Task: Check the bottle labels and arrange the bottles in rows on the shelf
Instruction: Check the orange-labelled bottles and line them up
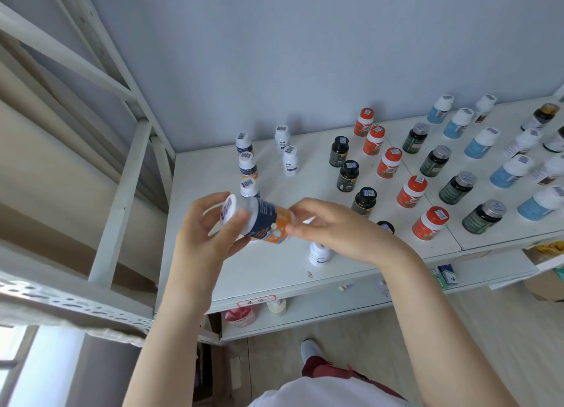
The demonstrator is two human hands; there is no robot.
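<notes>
**Head view: label check at the left end of the shelf.** A person holds one bottle (259, 220) on its side in the air above the front left part of the shelf (274, 272), clear of the surface.

- **Left hand:** The left hand (207, 226) takes the white cap end, with its fingers (210, 199) curled round the cap and shoulder.
- **Right hand:** The right hand (329, 226) pinches the base end between thumb and fingers (305, 206).
- **Step in hand:** The navy-and-orange label faces upward, so the step is most likely the reading of the label.
- **Rows behind:** Three matching bottles (247, 165) stand in a line running from the back toward the front. To their right stand small white bottles (290, 161), black bottles (348, 176), red bottles (389, 163), dark green bottles (457, 188) and blue bottles (509, 171), each kind in its own row.
- **Stray bottle:** A lone white bottle (319, 254) stands just beside the right wrist, partly hidden by it.

**Handling.** The bottle appears to be rigid plastic and probably light, though how full it is cannot be told. Its glossy label may slip under a loose pinch. A firm hold round the body just below the cap would suit setting it upright at the front of the matching line. The standing bottles are tall and narrow, so a brush from the hand could topple them.
</notes>
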